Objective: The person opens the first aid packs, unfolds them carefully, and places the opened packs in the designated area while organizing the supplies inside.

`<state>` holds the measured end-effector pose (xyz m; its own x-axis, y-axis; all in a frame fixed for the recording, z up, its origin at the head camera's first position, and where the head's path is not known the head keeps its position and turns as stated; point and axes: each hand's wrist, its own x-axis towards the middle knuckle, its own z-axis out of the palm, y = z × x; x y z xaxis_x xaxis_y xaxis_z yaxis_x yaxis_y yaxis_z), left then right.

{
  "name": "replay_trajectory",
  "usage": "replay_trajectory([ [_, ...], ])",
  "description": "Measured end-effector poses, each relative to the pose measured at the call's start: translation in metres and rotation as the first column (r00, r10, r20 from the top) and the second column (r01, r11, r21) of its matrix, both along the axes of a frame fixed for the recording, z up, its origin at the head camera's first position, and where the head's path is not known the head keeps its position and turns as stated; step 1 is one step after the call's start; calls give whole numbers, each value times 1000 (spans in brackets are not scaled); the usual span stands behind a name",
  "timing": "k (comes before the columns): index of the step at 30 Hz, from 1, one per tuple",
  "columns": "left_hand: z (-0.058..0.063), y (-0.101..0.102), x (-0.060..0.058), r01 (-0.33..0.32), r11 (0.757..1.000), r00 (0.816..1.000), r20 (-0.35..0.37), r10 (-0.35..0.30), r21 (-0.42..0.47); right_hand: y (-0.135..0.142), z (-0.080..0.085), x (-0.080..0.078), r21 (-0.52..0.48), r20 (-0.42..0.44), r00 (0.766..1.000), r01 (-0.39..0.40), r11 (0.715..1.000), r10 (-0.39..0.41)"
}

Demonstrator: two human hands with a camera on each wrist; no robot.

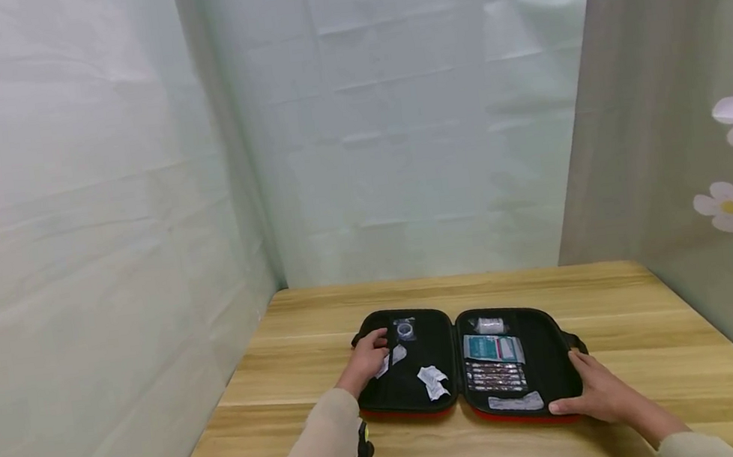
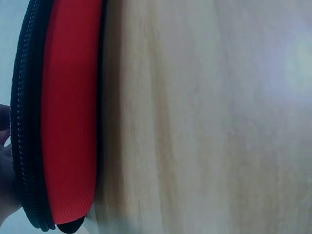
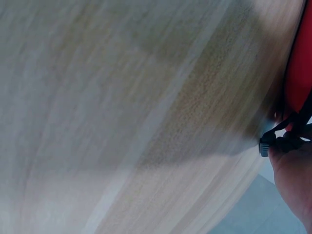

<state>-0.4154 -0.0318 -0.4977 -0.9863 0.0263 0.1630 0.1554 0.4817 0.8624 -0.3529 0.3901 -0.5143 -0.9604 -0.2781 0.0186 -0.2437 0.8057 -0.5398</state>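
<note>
A first-aid case (image 1: 420, 405), black inside and red outside, lies unfolded flat on the table. My left hand (image 1: 369, 356) reaches over its left half, fingers by a clear-wrapped tape roll (image 1: 405, 329) and a white packet (image 1: 399, 353). In the left wrist view that hand (image 2: 7, 183) is mostly hidden behind the case's red side (image 2: 70, 107). My right hand (image 1: 598, 389) rests at the right half's front corner, thumb on the front rim and fingers spread toward the black handle (image 1: 575, 342). The right wrist view shows fingers (image 3: 292, 178) beside the handle strap.
Crumpled white packets (image 1: 434, 382) lie in the left half. The right half holds a wrapped bandage roll (image 1: 489, 325), a teal packet (image 1: 489, 348), several patterned strips (image 1: 495, 377) and a clear packet (image 1: 517, 402). Pale curtains (image 1: 422, 116) stand behind the wooden table (image 1: 274, 375).
</note>
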Motion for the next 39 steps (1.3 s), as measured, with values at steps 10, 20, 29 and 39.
replay_trajectory([
  [10,2,6,15,-99,995,991,-88,101,22,-1,4,0,-3,-18,1000,-3,1000,3],
  [20,8,12,44,-239,953,970,80,228,188,0,9,-1,-1,-9,1000,-2,1000,2],
  [29,3,13,45,-304,921,950,153,273,243,0,8,0,7,-9,1000,-2,1000,2],
  [39,-8,7,37,-235,940,972,49,230,248,1,0,0,-22,-5,1000,-8,1000,7],
])
